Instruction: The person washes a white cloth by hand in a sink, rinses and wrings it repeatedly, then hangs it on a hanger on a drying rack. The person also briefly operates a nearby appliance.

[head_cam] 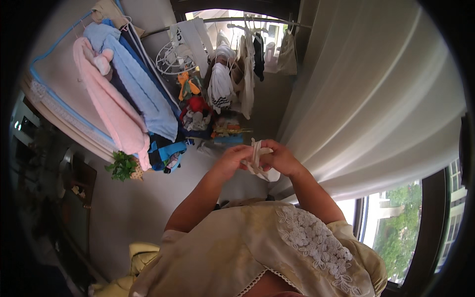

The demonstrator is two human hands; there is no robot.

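Note:
Both of my hands are raised in front of my chest and pinch a small white cloth item [274, 175], with narrow bands or folds looping between the fingers. My left hand [233, 159] grips its left side, thumb and fingers closed on the fabric. On the other side, my right hand [282, 159] holds the upper right part with bent fingers. Part of the cloth droops below the right hand. What kind of garment it is, I cannot tell. My fingertips are partly hidden by the fabric.
Pink [107, 100] and blue [148, 89] fluffy garments hang at the left. White clothes [221, 83] hang from a rail [237, 19] ahead, above a heap of clothes [196, 117]. A potted plant [122, 165] stands left. A long pale curtain [371, 92] fills the right.

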